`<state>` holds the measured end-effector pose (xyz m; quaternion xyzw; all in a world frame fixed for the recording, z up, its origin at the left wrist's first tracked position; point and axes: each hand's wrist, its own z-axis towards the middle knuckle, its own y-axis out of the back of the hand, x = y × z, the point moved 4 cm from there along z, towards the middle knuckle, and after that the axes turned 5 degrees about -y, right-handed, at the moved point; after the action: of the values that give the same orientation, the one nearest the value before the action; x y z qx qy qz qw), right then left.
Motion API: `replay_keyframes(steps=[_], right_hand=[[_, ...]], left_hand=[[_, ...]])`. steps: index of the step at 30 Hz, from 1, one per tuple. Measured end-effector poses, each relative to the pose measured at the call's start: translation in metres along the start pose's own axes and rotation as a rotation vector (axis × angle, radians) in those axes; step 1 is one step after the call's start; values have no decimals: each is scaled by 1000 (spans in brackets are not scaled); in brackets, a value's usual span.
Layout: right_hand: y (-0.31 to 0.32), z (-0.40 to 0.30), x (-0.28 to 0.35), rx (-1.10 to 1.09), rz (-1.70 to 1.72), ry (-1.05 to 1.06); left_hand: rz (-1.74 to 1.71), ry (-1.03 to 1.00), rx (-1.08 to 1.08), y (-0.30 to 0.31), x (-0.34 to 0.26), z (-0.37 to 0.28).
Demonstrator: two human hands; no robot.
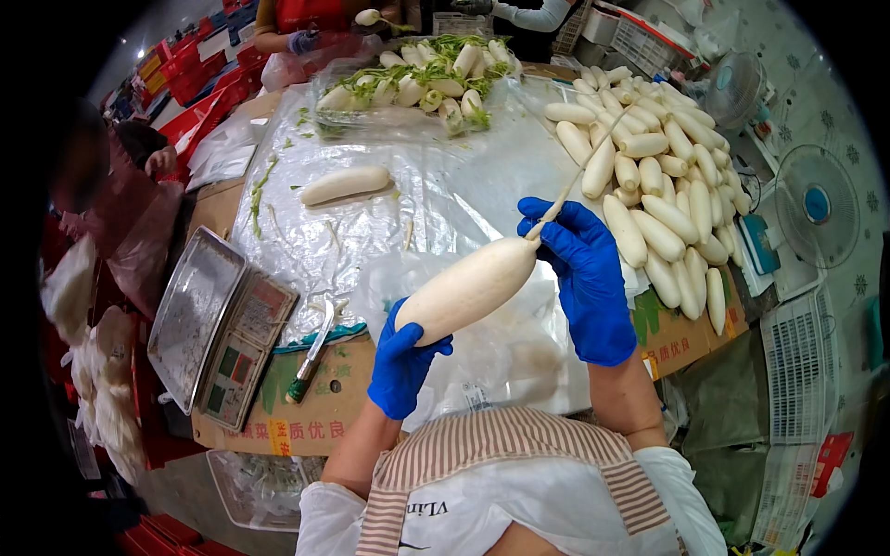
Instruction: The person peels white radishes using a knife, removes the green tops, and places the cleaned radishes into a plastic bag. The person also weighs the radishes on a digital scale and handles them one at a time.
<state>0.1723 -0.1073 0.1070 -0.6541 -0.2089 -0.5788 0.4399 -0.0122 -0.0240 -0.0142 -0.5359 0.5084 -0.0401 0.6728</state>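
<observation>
A large white daikon radish is held up at a slant in front of my chest. My left hand, in a blue glove, grips its thick lower end. With gloved fingers, my right hand pinches the long thin root tail at the other end. Clear plastic bags lie on the table beneath the radish. Another trimmed daikon rests alone on the plastic sheet. A curved knife with a green handle lies left of my left hand.
Leafy daikons are heaped at the far side, and a big pile of trimmed daikons fills the right. A weighing scale stands at the left edge. Fans are beyond the right side. Other people stand across the table and at left.
</observation>
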Motion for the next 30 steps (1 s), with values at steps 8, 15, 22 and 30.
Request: replay_keyframes(steps=[8, 15, 22, 30], right_hand=[[0, -2, 0, 54, 54, -118], [-2, 1, -4, 152, 28, -58], [-14, -4, 9, 166, -100, -64], [-10, -3, 4, 85, -36, -61]], left_hand=[[-112, 184, 114, 7, 17, 2], [-356, 397, 116, 13, 38, -4], [-508, 532, 219, 22, 52, -7], [-382, 420, 34, 13, 42, -12]])
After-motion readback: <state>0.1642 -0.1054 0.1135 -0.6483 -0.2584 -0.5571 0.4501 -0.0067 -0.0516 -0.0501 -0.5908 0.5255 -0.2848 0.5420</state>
